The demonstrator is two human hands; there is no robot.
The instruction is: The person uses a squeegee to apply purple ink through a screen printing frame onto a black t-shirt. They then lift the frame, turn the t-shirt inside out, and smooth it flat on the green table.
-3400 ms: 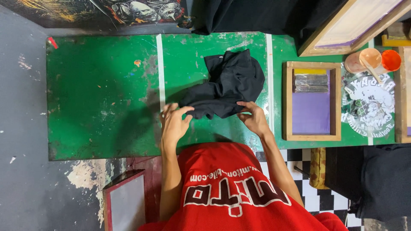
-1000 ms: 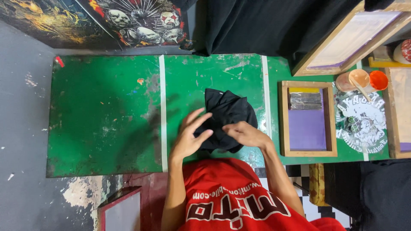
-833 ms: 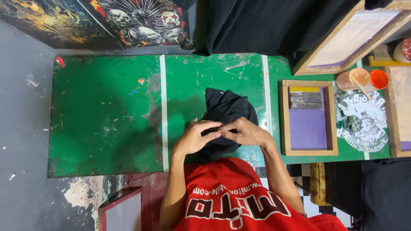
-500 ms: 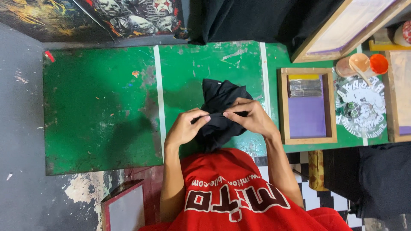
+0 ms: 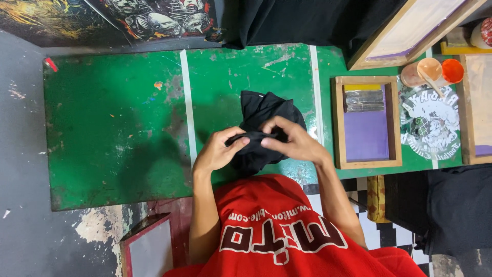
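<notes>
The crumpled black cloth garment (image 5: 264, 128) lay bunched in a loose heap on the green table's middle panel, between two white stripes, its near edge gathered into a narrow fold and lifted slightly.

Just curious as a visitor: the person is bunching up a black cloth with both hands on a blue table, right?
Not quite. The head view shows the table is green, not blue. The rest holds: the left hand and right hand both have a grip on the black cloth.
</notes>
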